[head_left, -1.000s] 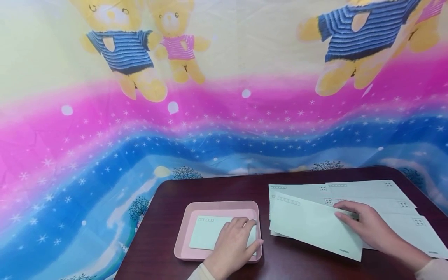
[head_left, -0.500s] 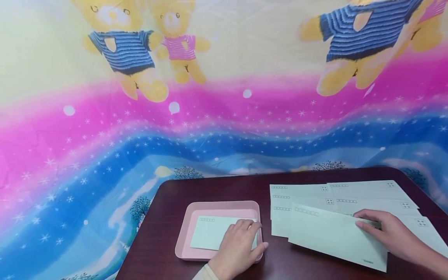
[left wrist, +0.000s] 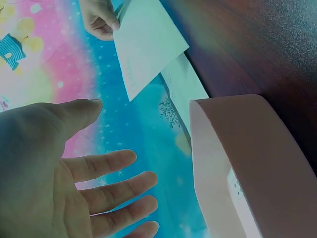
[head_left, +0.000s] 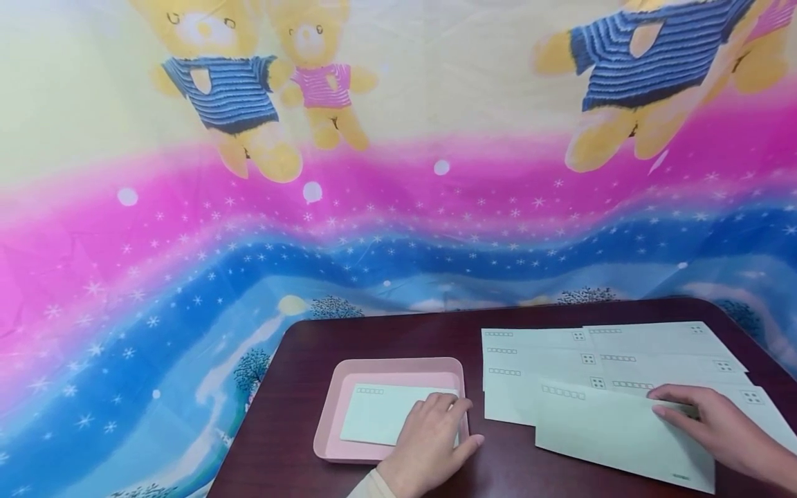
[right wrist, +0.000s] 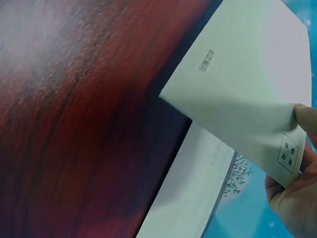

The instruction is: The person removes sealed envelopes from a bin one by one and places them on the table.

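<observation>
My right hand (head_left: 716, 422) pinches an envelope (head_left: 616, 432) by its upper right edge, thumb on the front face. In the right wrist view that envelope (right wrist: 242, 84) is tilted up from the table, its stamp box beside the thumb. My left hand (head_left: 429, 436) is held over the right side of a pink tray (head_left: 328, 408). Its fingers (left wrist: 114, 191) are spread and relaxed, with nothing between them. Inside the tray lies a pale envelope (head_left: 376, 415), partly hidden by the left hand.
Several pale envelopes (head_left: 507, 401) lie overlapping in rows on the right of the dark wood table (head_left: 398, 339). A cloth backdrop (head_left: 398, 207) printed with teddy bears hangs behind the table's far edge.
My right hand has carried the envelope right and toward me, over the lower right of the rows. The left hand has shifted slightly right above the tray.
</observation>
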Demonstrator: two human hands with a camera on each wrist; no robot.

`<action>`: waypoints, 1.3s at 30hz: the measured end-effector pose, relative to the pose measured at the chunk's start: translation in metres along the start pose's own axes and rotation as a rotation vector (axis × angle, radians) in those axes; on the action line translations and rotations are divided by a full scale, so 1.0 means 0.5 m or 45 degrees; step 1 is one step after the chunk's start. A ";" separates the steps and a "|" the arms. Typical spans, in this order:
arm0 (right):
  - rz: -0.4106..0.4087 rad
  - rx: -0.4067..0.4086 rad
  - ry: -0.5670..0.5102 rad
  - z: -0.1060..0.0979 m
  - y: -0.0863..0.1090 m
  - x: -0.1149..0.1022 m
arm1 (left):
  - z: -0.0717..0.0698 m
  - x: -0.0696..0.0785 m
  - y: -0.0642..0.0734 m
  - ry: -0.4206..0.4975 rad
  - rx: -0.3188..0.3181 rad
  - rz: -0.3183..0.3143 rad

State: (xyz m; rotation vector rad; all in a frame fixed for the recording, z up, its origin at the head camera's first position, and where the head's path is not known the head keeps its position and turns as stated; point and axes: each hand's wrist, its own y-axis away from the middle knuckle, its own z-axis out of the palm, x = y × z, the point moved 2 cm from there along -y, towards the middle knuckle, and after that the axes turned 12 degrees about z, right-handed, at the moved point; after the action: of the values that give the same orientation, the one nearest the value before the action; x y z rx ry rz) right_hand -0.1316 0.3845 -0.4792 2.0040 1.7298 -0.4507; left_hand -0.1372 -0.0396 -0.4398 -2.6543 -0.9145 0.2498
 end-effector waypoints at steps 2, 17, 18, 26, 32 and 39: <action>0.005 -0.015 0.010 0.001 -0.001 0.006 | 0.001 0.002 -0.001 -0.002 -0.003 0.001; 0.019 0.026 0.096 -0.002 -0.008 0.053 | 0.016 0.019 -0.015 -0.011 0.012 0.058; 0.027 0.026 0.100 -0.002 -0.010 0.059 | 0.017 0.021 -0.016 -0.010 0.013 0.063; 0.080 0.088 0.180 -0.004 -0.022 0.096 | 0.019 0.029 -0.023 0.019 -0.017 0.073; 0.094 0.115 0.175 -0.005 -0.022 0.110 | 0.022 0.036 -0.027 0.008 -0.063 0.082; 0.141 0.117 0.177 -0.006 -0.023 0.129 | 0.022 0.046 -0.032 0.008 -0.108 0.103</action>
State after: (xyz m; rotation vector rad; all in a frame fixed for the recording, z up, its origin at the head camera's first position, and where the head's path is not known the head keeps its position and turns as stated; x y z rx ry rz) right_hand -0.1326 0.4414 -0.5116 2.2307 1.6954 -0.3678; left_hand -0.1309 -0.0108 -0.4458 -2.7720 -0.8339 0.2264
